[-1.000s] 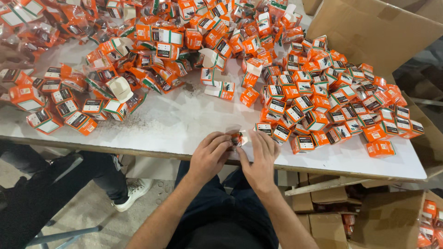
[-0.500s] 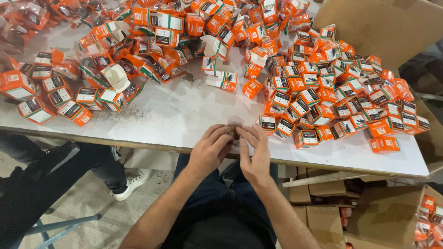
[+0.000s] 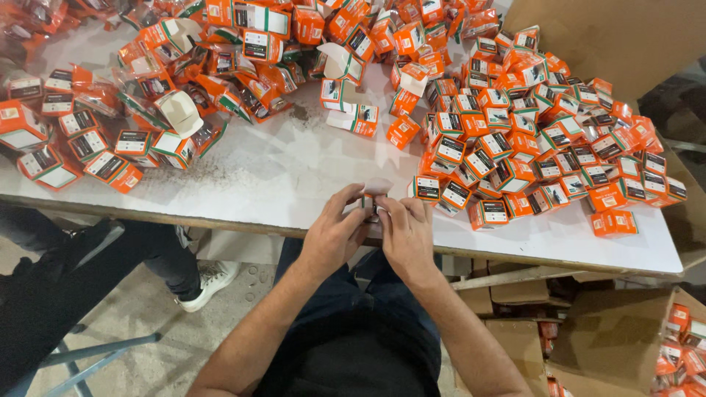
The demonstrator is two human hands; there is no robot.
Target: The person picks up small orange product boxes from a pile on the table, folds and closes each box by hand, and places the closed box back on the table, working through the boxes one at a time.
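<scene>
1. Left hand (image 3: 332, 239) and right hand (image 3: 407, 237) brought together at the near edge of the white table (image 3: 294, 176), fingertips meeting on one small open box (image 3: 376, 192) with a pale flap raised.
2. Both hands pinched on that box, left from the left side, right from the right; a small dark part seems to sit between the fingertips, too small to identify.
3. Box held just over the table edge, directly in front of the torso and left of the nearest row of closed orange boxes (image 3: 529, 158).
4. Probably best done by steadying the carton walls with the left thumb and fingers while the right fingertips work the flap or the contents; light pressure, so the thin card does not crush.
5. Worth keeping the work over the tabletop rather than past its edge, so anything dropped lands on the table and not on the floor.
6. Beyond the box, far left on the table: a looser heap of orange boxes and clear wrappers (image 3: 169, 81), some cartons lying open.
7. Below the table's right end: brown cardboard cartons (image 3: 610, 338) with more orange boxes inside.
8. Under the table's left end: another person's dark trouser leg and white shoe (image 3: 209, 283).
</scene>
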